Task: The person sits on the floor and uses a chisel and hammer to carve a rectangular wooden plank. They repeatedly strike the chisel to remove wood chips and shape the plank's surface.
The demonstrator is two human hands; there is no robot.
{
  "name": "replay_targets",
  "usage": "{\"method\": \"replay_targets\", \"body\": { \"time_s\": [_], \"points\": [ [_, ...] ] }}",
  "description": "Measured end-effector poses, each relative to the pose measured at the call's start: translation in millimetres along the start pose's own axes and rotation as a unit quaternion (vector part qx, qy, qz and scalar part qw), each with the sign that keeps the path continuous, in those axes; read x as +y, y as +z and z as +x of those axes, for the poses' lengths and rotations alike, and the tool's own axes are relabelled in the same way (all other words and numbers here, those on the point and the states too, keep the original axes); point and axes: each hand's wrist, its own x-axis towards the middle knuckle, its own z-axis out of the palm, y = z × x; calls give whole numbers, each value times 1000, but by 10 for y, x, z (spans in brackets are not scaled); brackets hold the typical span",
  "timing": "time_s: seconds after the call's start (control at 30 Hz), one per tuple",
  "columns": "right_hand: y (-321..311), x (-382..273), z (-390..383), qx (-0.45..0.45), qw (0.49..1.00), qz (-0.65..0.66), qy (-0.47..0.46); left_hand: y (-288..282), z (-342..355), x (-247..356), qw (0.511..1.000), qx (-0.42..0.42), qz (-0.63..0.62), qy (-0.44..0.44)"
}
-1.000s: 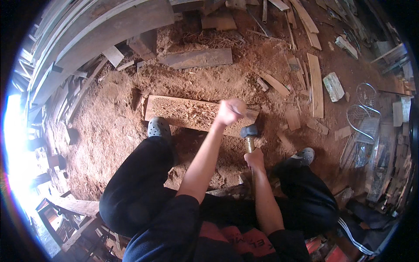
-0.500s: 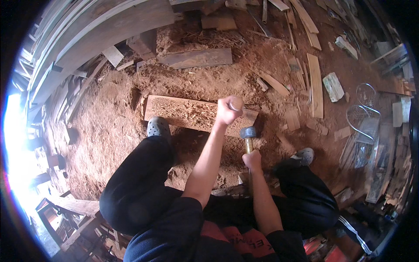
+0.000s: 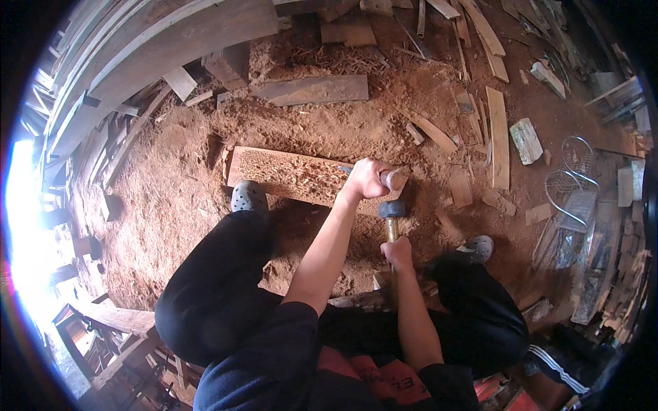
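Note:
A carved wooden board [image 3: 274,171] lies on the dirt, its top face pitted and strewn with chips. My left hand [image 3: 367,179] is closed round a chisel [image 3: 393,179] above the board's right part. The round butt of its handle sticks out to the right of my fist, and a bit of grey blade shows on the left. Below and to the right, my right hand [image 3: 397,252] grips a hammer [image 3: 392,209] by its light handle. Its dark head points up, just under the chisel's butt and apart from it. My left shoe [image 3: 249,196] rests at the board's near edge.
Long planks [image 3: 171,41] are stacked at the upper left. A loose board [image 3: 312,90] lies beyond the carved one. Several offcuts and a long strip of wood [image 3: 498,137] lie to the right, near a wire rack [image 3: 572,178]. My right shoe [image 3: 475,249] stands at right.
My left hand has shifted slightly right and tilted the chisel, so its butt now points more to the right and a bit of blade shows. The hammer has barely moved.

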Motion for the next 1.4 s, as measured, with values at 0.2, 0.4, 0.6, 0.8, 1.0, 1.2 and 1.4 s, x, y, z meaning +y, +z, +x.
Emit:
{"method": "replay_targets", "body": {
  "time_s": [0.2, 0.4, 0.6, 0.8, 1.0, 1.2, 1.4],
  "points": [
    [40, 47, 22, -18, 992, 122, 6, -9, 59, 1, 999, -21, -6, -24],
    [-439, -464, -450, -52, 940, 336, -3, -12, 35, 12, 1000, -3, -5, -31],
    [-1551, -1010, -1221, 29, 773, 602, -197, 3, 24, 5, 1000, 10, -7, 2],
    [-1538, -1033, -1279, 123, 637, 636, -417, 12, 84, 36, 999, -15, 5, -32],
    [-712, -1018, -709, 128, 977, 26, -171, 159, 145, -122, 999, 38, 32, 21],
    [-1333, -1107, -1452, 55, 878, 324, -349, 73, 5, -45, 999, -2, 26, -25],
    [-796, -1055, -1002, 59, 872, 459, -162, 104, 26, -43, 999, 22, 15, -22]
  ]
}}
